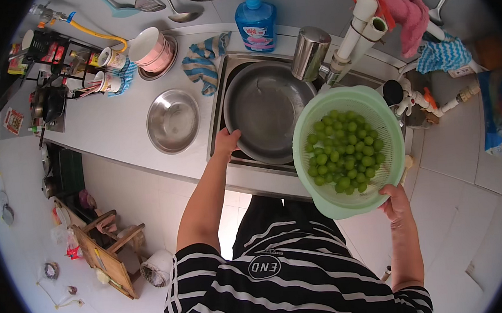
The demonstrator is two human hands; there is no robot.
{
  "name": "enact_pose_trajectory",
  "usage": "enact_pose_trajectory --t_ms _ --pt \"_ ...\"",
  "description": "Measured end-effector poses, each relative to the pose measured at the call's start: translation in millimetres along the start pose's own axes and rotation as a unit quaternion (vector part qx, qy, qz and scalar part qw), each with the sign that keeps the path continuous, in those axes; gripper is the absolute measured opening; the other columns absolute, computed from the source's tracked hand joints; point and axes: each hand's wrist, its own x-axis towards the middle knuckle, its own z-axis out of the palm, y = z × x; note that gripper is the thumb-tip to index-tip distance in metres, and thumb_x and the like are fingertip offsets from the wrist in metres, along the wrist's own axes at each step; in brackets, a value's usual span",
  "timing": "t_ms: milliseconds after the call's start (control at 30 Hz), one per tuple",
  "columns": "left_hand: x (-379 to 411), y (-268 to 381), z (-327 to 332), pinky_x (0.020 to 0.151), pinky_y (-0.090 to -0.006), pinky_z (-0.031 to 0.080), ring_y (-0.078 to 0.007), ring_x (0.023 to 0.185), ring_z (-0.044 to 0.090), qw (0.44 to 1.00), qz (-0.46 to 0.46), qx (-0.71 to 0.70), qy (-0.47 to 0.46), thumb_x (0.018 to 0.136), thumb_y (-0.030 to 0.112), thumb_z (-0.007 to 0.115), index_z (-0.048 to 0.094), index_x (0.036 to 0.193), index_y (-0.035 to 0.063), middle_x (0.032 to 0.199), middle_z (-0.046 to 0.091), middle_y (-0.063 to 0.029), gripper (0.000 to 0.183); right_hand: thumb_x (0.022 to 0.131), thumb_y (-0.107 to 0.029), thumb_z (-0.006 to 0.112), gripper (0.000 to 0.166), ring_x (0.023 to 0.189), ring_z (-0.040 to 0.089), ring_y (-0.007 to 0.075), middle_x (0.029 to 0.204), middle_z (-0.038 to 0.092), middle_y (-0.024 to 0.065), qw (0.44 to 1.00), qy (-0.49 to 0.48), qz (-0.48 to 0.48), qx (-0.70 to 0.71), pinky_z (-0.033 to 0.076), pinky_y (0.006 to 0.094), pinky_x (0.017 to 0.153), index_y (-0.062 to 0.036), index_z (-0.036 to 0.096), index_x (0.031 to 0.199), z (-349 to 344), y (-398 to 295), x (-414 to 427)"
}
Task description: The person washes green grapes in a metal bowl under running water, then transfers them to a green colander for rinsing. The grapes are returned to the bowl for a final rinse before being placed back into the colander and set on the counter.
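My right hand grips the rim of a pale green plastic colander, thumb over the edge. Inside it lies a heap of loose green grapes. The colander is held over the right part of the sink, partly hiding it. With my left hand I grasp the near left rim of a wide grey metal basin. That basin sits in the stainless steel sink, and its right side is partly behind the colander. No liquid can be made out for sure in the basin.
A steel bowl stands on the white counter left of the sink. Behind the sink are a striped cloth, a blue pump bottle, a steel cylinder and white pipes. Stacked pink bowls stand farther left.
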Motion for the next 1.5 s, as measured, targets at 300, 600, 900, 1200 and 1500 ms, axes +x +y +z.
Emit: enact_pose_trajectory --t_ms 300,600,900,1200,1500 --pt "20 -11 -9 0.065 -0.0340 0.055 -0.0203 0.080 0.065 0.810 0.076 0.581 0.004 0.086 0.038 0.059 0.053 0.109 -0.0018 0.087 0.064 -0.0135 0.046 0.072 0.001 0.047 0.044 0.074 0.067 0.0272 0.096 0.062 0.0193 0.999 -0.013 0.028 -0.040 0.061 0.0375 0.060 0.0102 0.046 0.115 33 4 5" --pt "-32 9 59 0.077 -0.0345 0.051 -0.0196 0.094 0.062 0.968 0.149 0.101 -0.174 0.095 0.037 0.045 0.038 0.139 0.0152 0.110 0.061 -0.0108 0.049 0.073 -0.013 0.056 0.046 0.076 0.067 0.0231 0.097 0.063 0.0162 0.955 -0.035 0.101 -0.278 0.060 0.0392 0.064 0.0029 0.050 0.116 91 -46 7" --pt "-12 -5 37 0.084 -0.0403 0.053 -0.0244 0.104 0.060 0.924 -0.249 -0.130 -0.261 0.096 0.020 0.040 0.044 0.127 0.0021 0.120 0.055 -0.0129 0.036 0.074 -0.011 0.058 0.048 0.044 0.045 0.0090 0.068 0.053 0.0044 0.933 0.012 -0.034 -0.358 0.038 0.0242 0.036 0.0013 0.047 0.119 157 -68 61" --pt "26 -86 33 0.072 -0.0327 0.057 -0.0202 0.090 0.064 0.827 -0.444 -0.230 -0.257 0.092 0.015 0.050 0.052 0.112 -0.0027 0.104 0.061 -0.0107 0.027 0.083 -0.010 0.064 0.037 0.044 0.043 0.0038 0.066 0.049 -0.0008 0.971 0.004 -0.049 -0.234 0.037 0.0174 0.036 0.0046 0.050 0.114 217 -69 72" --pt "28 -27 16 0.031 -0.0151 0.040 -0.0120 0.051 0.059 0.857 -0.396 -0.230 -0.236 0.091 0.016 0.052 0.055 0.101 -0.0010 0.083 0.062 -0.0076 0.020 0.082 -0.011 0.067 0.033 0.049 0.046 0.0041 0.067 0.050 -0.0015 0.976 -0.029 -0.126 -0.173 0.041 0.0166 0.039 0.0026 0.054 0.109 223 -71 53"
